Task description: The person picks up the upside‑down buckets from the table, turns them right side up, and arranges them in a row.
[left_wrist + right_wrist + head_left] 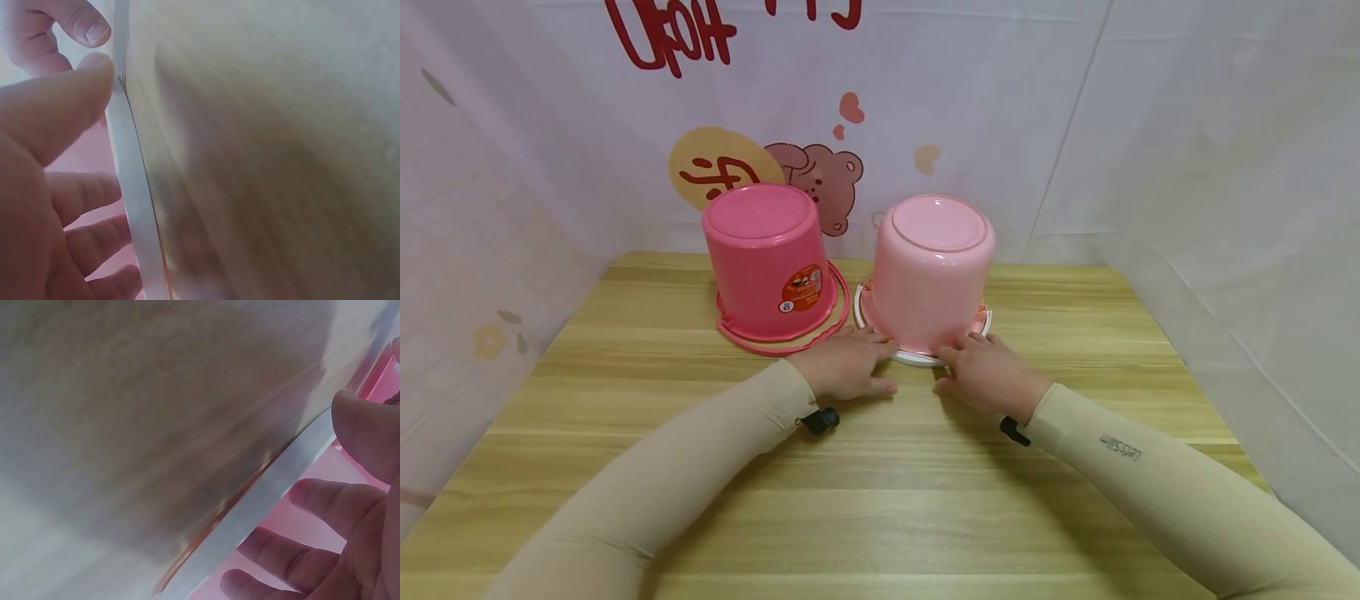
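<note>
A light pink bucket (932, 283) stands upside down on the table, its white handle (917, 360) lying around the near side of its rim. At the handle's front left, my left hand (846, 364) has its fingers extended over the handle and against the bucket's lower edge. Opposite it, on the front right, my right hand (992, 375) touches the same edge with fingers loosely extended. In the left wrist view the fingertips rest on the white handle (134, 169), thumb apart. The right wrist view also shows fingers reaching to the handle (237, 525), not wrapped around it.
A deeper pink bucket (760, 275) with an orange label is also upside down, just left of the light one, its pink handle (790, 348) on the wooden table (880, 500). A printed white cloth (1000, 100) hangs behind, and pale cloth borders both sides.
</note>
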### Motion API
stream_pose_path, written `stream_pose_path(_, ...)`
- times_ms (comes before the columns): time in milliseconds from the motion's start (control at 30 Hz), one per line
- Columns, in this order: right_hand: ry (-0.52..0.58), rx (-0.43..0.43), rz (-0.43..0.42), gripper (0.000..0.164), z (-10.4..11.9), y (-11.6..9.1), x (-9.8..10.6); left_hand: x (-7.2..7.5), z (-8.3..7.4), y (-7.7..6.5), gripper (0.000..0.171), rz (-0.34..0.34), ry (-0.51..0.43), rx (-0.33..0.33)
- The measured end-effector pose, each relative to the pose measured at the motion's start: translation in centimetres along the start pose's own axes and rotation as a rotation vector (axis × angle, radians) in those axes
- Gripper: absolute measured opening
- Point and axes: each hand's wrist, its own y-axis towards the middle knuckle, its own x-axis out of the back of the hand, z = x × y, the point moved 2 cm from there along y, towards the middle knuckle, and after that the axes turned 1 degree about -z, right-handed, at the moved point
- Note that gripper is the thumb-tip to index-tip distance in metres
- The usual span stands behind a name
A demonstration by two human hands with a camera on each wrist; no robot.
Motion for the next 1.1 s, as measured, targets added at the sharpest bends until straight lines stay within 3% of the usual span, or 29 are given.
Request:
stream_pose_path(767,-0.01,0.006,-0.068,0.032,-0.4,1.1,-0.2,0.3,-0.1,0.2,0.07,-0.065,0.105,-0.052)
stream_pose_path(1100,0.004,0.017,-0.083,0.024,-0.5,1.4,-0.1,0.2,-0.1,0.3,0.067,-0.079,0.104,-0.047)
